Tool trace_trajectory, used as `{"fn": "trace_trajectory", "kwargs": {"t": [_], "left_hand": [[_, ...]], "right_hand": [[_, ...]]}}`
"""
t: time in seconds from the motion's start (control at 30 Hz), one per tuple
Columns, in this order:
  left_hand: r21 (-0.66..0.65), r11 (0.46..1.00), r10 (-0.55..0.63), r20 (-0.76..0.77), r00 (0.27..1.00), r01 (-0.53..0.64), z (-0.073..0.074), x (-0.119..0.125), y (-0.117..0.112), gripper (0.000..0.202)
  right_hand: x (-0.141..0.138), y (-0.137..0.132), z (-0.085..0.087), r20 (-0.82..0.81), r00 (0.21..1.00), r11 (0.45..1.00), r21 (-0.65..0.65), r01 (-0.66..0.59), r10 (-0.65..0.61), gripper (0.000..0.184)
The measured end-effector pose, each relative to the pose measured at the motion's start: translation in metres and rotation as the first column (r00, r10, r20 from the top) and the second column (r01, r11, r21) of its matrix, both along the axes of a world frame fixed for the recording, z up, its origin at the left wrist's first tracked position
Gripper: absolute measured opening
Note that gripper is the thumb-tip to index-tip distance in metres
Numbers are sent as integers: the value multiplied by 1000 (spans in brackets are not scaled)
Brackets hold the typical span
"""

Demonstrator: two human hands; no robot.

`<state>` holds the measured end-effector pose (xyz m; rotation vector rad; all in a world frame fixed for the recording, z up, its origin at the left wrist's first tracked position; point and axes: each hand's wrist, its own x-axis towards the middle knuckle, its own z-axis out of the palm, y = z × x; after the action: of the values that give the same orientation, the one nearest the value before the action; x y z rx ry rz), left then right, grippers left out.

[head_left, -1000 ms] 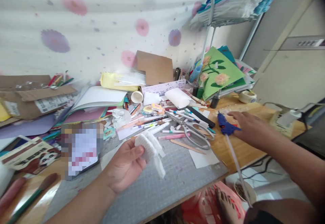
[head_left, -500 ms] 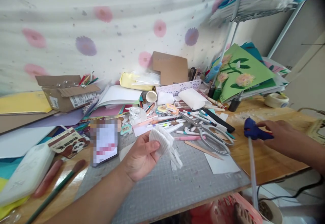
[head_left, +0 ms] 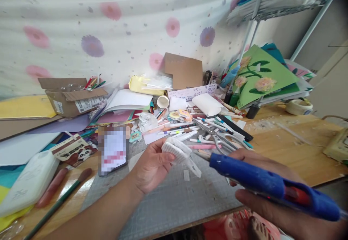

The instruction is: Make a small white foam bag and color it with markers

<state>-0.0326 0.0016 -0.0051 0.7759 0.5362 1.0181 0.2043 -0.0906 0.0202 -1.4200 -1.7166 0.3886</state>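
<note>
Between the thumb and fingers of my left hand [head_left: 152,169] is a folded white ribbed piece [head_left: 175,149], its material unclear, with a thin white loop-like strip hanging from its right side. My right hand [head_left: 274,214] is wrapped round a blue hot glue gun [head_left: 250,178], whose tip points left at the white piece, a short gap away. Below both lies the grey cutting mat [head_left: 163,207], with a small white scrap [head_left: 186,175] on it. Metal scissors [head_left: 217,138] lie just behind the gun's tip, partly hidden by my right hand.
Behind my hands is a heap of markers and paper scraps. A phone [head_left: 113,153] and a long brush [head_left: 61,200] are to the left. At the back stand an open cardboard box [head_left: 73,98] and a paper cup [head_left: 162,102]. A tape roll [head_left: 299,106] sits right.
My right hand has brought the glue gun from the right side of the table leftward and closer, its tip now near the white piece. My left hand has shifted slightly right.
</note>
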Motion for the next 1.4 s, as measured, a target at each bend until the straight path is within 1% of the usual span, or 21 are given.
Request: {"fn": "trace_trajectory", "kwargs": {"t": [0.07, 0.1, 0.13, 0.2, 0.3, 0.47, 0.63, 0.7, 0.83, 1.03, 1.13, 1.2, 1.3, 1.37, 1.4], "left_hand": [[-6, 1000, -1, -16, 1000, 1, 1, 0, 0, 28], [-7, 1000, -1, -20, 1000, 1, 2, 0, -1, 28], [-6, 1000, -3, -21, 1000, 3, 2, 0, -1, 28], [0, 1000, -6, -15, 1000, 6, 3, 0, -1, 27], [-1, 1000, -9, -7, 1000, 9, 3, 0, -1, 28], [-13, 1000, -9, -13, 1000, 9, 1, 0, -1, 31], [3, 999, -41, -27, 999, 41, 2, 0, -1, 30], [14, 999, -51, -31, 998, 51, 2, 0, -1, 30], [11, 999, -35, -28, 999, 36, 2, 0, -1, 29], [17, 1000, -13, -28, 1000, 13, 0, 0, -1, 29], [21, 1000, -10, -40, 999, 10, -2, -1, 0, 27], [14, 1000, 3, -78, 997, -2, -3, 0, 1, 28], [-1, 998, 55, -155, 986, -56, -5, 0, 3, 28], [0, 997, 76, -170, 983, -77, -7, 0, 5, 27], [5, 997, 79, -164, 983, -79, -7, 0, 5, 25]], "right_hand": [[-4, 1, 0, -33, 985, 985, -4, -172, 172, 9], [-4, 3, 0, -50, 972, 973, -4, -229, 228, 12], [-5, 5, -1, -55, 966, 967, -4, -254, 254, 14], [-5, 9, -1, -59, 959, 961, 4, -277, 276, 17], [-7, 12, 0, -58, 952, 954, 4, -301, 301, 15], [-7, 12, 1, 37, 944, 944, 30, -328, 327, 17], [-5, 12, -1, 53, 948, 947, 49, -318, 315, 17], [-5, 12, -2, 60, 948, 949, 35, -314, 312, 16], [-3, 13, -2, 112, 935, 940, 15, -341, 337, 14], [0, 13, -4, 137, 922, 931, -26, -363, 363, 19], [2, 10, -4, 209, 912, 934, -11, -358, 352, 13], [2, 7, -3, 335, 893, 945, 21, -325, 300, 12], [4, 5, -1, 564, 814, 960, 126, -250, 138, 12], [9, 11, -2, 662, 749, 960, 186, -208, 34, 13], [14, 16, -3, 694, 720, 967, 185, -177, -1, 13]]}}
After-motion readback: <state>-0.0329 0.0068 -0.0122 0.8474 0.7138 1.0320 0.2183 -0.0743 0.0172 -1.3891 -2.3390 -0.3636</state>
